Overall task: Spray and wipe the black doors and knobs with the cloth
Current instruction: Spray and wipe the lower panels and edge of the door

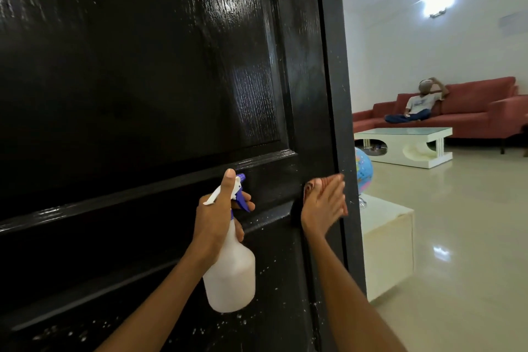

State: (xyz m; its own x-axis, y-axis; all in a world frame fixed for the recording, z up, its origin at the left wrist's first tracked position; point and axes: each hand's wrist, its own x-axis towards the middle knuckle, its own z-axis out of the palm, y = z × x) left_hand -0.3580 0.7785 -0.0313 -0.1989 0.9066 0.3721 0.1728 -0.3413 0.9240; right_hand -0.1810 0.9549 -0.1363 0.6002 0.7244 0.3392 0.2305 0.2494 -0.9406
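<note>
wiping the black door, bottle in my other hand

holding the spray bottle in my left hand, fingers curled round its neck, one on the blue trigger, thumb sticking straight up past the white nozzle. bottle hangs upright just in front of the door's middle rail. my right hand is flat, fingers straight and together, pressing the cloth against the black door right by its open edge. only a pinkish bit of the cloth peeks out above my fingers, plus something dark below my palm, can't tell what that is. door's glossy with white droplets and specks across the lower part. past the edge: a globe on a low white cabinet, a white coffee table, and a person sitting on a red sofa.
</note>
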